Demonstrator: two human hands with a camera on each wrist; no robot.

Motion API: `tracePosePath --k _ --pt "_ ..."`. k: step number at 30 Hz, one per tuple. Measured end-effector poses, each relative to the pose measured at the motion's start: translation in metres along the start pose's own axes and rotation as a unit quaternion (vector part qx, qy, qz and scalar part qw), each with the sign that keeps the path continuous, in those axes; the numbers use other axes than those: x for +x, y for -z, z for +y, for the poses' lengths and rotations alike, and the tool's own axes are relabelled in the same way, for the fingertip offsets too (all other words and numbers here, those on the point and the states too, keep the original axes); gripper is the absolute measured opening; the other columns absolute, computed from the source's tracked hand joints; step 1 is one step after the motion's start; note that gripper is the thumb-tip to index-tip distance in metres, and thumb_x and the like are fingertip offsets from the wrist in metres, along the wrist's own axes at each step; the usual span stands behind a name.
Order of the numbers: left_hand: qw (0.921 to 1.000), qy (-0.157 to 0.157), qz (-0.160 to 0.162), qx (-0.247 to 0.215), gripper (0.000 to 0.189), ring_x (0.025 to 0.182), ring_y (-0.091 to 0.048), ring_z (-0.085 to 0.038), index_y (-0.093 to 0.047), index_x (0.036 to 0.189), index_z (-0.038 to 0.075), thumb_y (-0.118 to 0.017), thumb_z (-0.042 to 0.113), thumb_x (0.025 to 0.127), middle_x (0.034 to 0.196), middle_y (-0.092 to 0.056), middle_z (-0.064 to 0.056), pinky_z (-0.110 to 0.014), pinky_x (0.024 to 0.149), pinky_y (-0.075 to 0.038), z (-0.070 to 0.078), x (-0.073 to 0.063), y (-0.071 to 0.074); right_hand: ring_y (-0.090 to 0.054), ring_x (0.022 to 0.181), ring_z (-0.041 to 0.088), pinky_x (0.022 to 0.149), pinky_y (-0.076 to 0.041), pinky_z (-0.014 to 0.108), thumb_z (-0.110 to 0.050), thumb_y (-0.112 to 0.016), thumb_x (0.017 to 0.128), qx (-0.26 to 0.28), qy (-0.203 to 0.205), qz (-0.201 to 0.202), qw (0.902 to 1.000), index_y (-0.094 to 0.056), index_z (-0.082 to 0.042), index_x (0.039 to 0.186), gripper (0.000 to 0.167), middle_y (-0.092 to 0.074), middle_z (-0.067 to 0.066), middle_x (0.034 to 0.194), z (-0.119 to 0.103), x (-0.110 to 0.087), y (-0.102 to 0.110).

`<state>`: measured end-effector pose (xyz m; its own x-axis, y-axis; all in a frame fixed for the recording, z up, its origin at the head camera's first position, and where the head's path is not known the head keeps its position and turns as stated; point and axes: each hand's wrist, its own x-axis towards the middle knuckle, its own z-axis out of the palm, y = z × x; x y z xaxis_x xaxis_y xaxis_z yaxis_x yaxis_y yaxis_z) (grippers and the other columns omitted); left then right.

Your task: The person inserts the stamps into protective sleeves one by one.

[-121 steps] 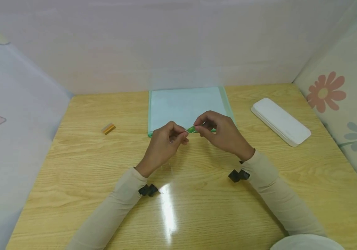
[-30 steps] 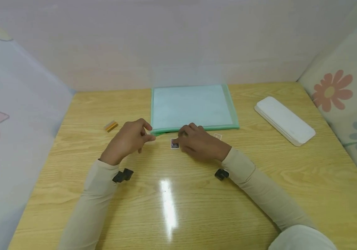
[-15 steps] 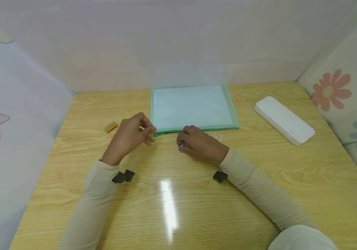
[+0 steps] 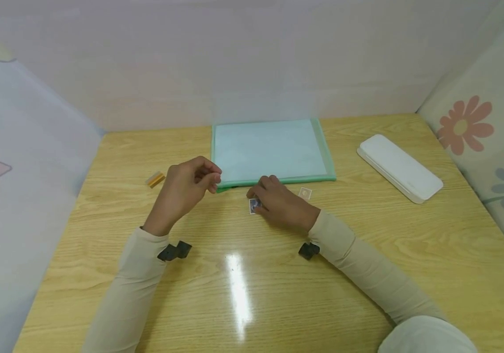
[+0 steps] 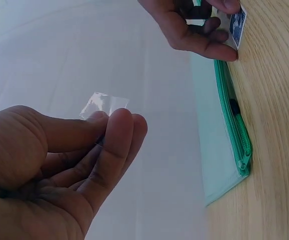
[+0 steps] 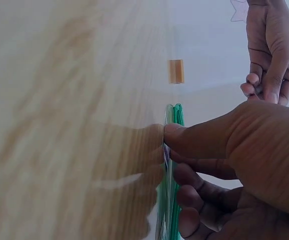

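My left hand (image 4: 185, 189) is raised left of the pouch's near corner. Between thumb and fingertips it pinches a small piece of clear plastic film (image 5: 106, 102), too thin to make out in the head view. My right hand (image 4: 282, 203) is low over the table, its thumb and a finger at opposite edges of a small dark blue stamp (image 4: 252, 208) with a white border. The fingers cover part of that stamp. Just beyond the right wrist lies a second, pale stamp (image 4: 305, 193), flat on the wood.
A clear pouch (image 4: 269, 149) with green edges and a zip lies at the back middle. To its right is a white case (image 4: 399, 167). A small orange-brown and clear piece (image 4: 155, 179) sits left of the left hand. Printed fabric walls border the wooden table (image 4: 278, 304).
Four seconds ago both hands held a small green piece; they are now apart, with stamps on the table. Since one second ago, the dark stamp has shifted slightly right and my left hand has risen.
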<state>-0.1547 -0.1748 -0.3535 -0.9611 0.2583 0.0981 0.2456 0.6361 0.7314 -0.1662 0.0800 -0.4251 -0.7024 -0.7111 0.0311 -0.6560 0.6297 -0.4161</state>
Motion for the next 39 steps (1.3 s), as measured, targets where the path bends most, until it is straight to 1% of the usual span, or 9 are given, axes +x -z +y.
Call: tracePosePath --k 3,6,12,19,23,28,32,36,39 --pt "1.0 -0.004 0.003 0.006 0.008 0.073 -0.067 -0.014 -0.069 0.106 0.018 -0.067 0.022 0.099 0.089 -0.069 0.002 -0.037 0.063 -0.055 0.002 -0.001 0.0 -0.042 0.1 0.02 0.084 -0.042 0.032 -0.018 -0.067 0.099 -0.008 0.002 0.005 1.0 -0.061 -0.008 0.126 0.029 -0.05 0.007 0.117 -0.001 -0.001 0.001" --pt "0.9998 -0.008 0.007 0.014 0.008 0.072 -0.066 -0.013 -0.068 0.105 0.018 -0.069 0.023 0.098 0.091 -0.067 0.004 -0.038 0.061 -0.054 0.003 -0.001 0.0 -0.044 0.098 0.021 0.083 -0.043 0.032 -0.018 -0.066 0.1 -0.008 -0.002 0.0 1.0 -0.061 -0.009 0.126 0.028 -0.051 0.007 0.115 -0.002 0.0 0.0" --pt "0.9994 -0.01 0.006 0.033 0.012 0.073 -0.064 -0.011 -0.066 0.102 0.017 -0.071 0.027 0.097 0.094 -0.063 0.003 -0.037 0.062 -0.052 0.005 -0.002 0.0 -0.046 0.098 0.02 0.084 -0.043 0.032 -0.016 -0.061 0.102 -0.008 -0.016 -0.02 0.9996 -0.058 -0.007 0.131 0.03 -0.053 0.006 0.114 -0.006 0.002 -0.002" --pt "0.9982 -0.031 0.022 0.046 0.017 0.071 -0.062 -0.011 -0.064 0.096 0.015 -0.075 0.028 0.093 0.091 -0.062 0.004 -0.036 0.061 -0.052 0.006 -0.003 -0.002 -0.046 0.099 0.019 0.085 -0.043 0.032 -0.014 -0.061 0.102 0.001 -0.019 -0.025 0.9995 -0.056 -0.007 0.133 0.032 -0.054 0.005 0.114 -0.007 0.002 -0.004" --pt "0.9976 -0.043 0.02 0.05 0.017 0.072 -0.063 -0.013 -0.063 0.097 0.014 -0.074 0.028 0.094 0.092 -0.063 0.002 -0.036 0.061 -0.052 0.006 -0.002 -0.003 -0.044 0.096 0.018 0.083 -0.041 0.031 -0.012 -0.059 0.103 0.001 -0.003 -0.017 0.9999 -0.058 -0.008 0.128 0.025 -0.054 0.004 0.111 -0.006 0.001 -0.005" --pt "0.9971 -0.052 0.017 0.053 0.017 0.074 -0.065 -0.014 -0.064 0.1 0.015 -0.073 0.029 0.095 0.093 -0.065 0.002 -0.035 0.061 -0.053 0.007 -0.002 -0.004 -0.043 0.091 0.017 0.081 -0.04 0.03 -0.01 -0.058 0.103 0.003 0.025 -0.001 0.9997 -0.062 -0.011 0.114 0.012 -0.051 0.001 0.103 -0.004 0.0 -0.005" --pt "0.997 -0.055 0.02 0.052 0.017 0.074 -0.066 -0.014 -0.064 0.102 0.017 -0.072 0.03 0.095 0.093 -0.066 0.003 -0.034 0.061 -0.055 0.009 -0.002 -0.005 -0.04 0.09 0.017 0.079 -0.04 0.029 -0.011 -0.058 0.103 -0.002 0.041 0.01 0.9991 -0.06 -0.012 0.109 0.006 -0.047 0.0 0.102 -0.002 0.0 -0.006" --pt "0.9967 -0.066 0.023 0.043 0.015 0.072 -0.066 -0.012 -0.065 0.103 0.018 -0.072 0.029 0.096 0.094 -0.068 0.004 -0.033 0.062 -0.056 0.011 -0.002 -0.007 -0.041 0.09 0.017 0.08 -0.04 0.03 -0.012 -0.059 0.103 -0.003 0.044 0.015 0.9989 -0.058 -0.014 0.106 0.004 -0.049 -0.001 0.102 -0.001 -0.001 -0.005" --pt "0.9956 -0.083 0.028 0.034 0.015 0.073 -0.066 -0.01 -0.065 0.103 0.018 -0.072 0.028 0.095 0.098 -0.069 0.006 -0.031 0.064 -0.056 0.011 -0.002 -0.01 -0.046 0.09 0.015 0.081 -0.042 0.03 -0.01 -0.058 0.103 0.029 0.035 0.008 0.9989 -0.058 -0.014 0.106 0.005 -0.054 -0.002 0.1 -0.002 -0.001 -0.003"
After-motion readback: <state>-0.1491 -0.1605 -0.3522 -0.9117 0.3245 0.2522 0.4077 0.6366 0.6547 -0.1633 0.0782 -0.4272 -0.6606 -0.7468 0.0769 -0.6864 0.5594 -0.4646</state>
